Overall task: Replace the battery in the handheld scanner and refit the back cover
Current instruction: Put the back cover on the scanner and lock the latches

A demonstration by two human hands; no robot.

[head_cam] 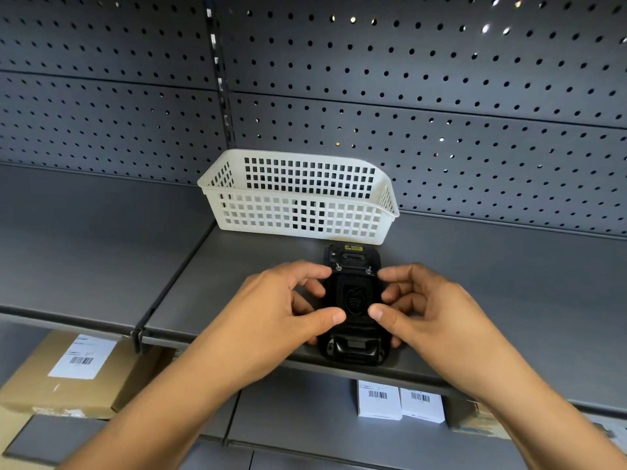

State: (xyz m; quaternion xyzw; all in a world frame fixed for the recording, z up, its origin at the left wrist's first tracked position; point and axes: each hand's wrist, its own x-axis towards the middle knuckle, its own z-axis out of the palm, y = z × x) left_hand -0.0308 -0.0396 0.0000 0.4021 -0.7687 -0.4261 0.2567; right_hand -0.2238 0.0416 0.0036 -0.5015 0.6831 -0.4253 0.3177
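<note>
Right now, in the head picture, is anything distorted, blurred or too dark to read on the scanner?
Head view: the wide lens bends the grey shelf edge and pegboard lines; light glints through upper-right pegboard holes; the black scanner is dim, its back cover emblem faint, top yellow label unreadable; both forearms soften near the bottom edge.

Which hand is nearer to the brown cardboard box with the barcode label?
Left. The left hand grips the scanner's left side, toward the box below; the right hand is on the far side.
</note>
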